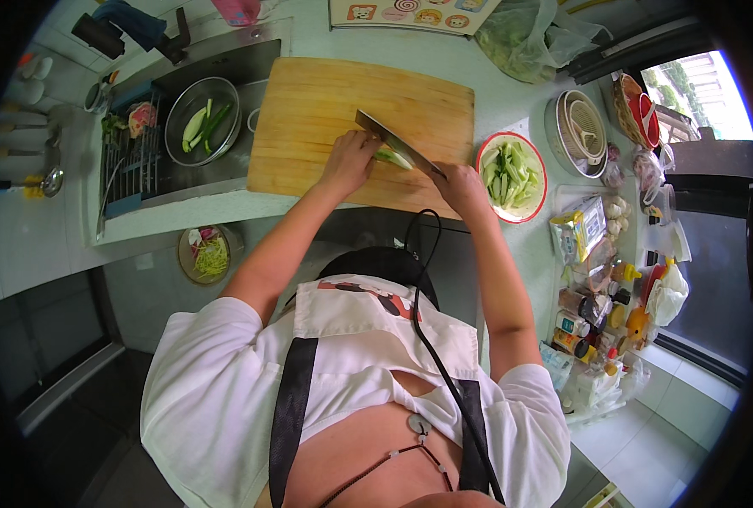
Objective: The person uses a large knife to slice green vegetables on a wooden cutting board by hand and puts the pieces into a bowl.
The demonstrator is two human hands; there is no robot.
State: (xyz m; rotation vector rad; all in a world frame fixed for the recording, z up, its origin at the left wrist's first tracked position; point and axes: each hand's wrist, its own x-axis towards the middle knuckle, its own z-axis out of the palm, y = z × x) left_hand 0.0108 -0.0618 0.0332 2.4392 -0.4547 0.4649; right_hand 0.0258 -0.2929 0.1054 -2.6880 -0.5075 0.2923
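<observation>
Just right of left hand: green vegetable.

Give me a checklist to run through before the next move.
1. Knife gripped: ok, in the right hand.
2. Vegetable steadied: ok, left hand holds it on the board.
3. Left fingers clear of the blade: cannot tell, they look very close.
4. Bowl at hand: ok, right of the board, holding cut pieces.
5. Cord clear of the board: cannot tell, its loop overlaps the near edge in view.
</observation>
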